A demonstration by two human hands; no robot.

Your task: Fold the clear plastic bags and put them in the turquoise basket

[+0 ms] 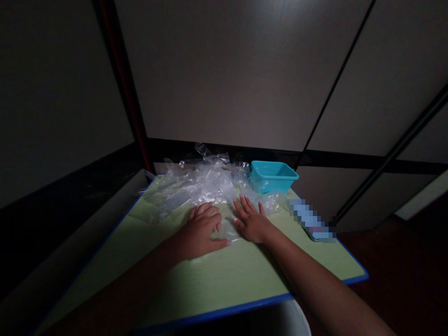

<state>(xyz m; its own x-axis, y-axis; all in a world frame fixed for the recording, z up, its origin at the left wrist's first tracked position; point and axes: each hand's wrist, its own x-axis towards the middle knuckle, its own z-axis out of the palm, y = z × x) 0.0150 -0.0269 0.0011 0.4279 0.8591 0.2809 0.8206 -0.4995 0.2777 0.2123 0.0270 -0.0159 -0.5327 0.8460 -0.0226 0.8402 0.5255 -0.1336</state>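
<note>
A heap of crumpled clear plastic bags (210, 179) covers the back of the light green table (224, 280). My left hand (201, 231) is just in front of the heap, fingers apart and bent a little, thumb pointing right, with nothing held. To its right, my right hand (254, 221) lies palm down with its fingers spread, over the edge of a clear plastic piece (227, 231) that lies between the two hands. A turquoise plastic basket (275, 179) stands behind my right hand, against the bags.
A flat pixelated object (311, 221) lies at the table's right edge. Dark-trimmed panels (227, 84) rise behind the table. Below the blue front edge, part of a white rounded object (294, 317) shows.
</note>
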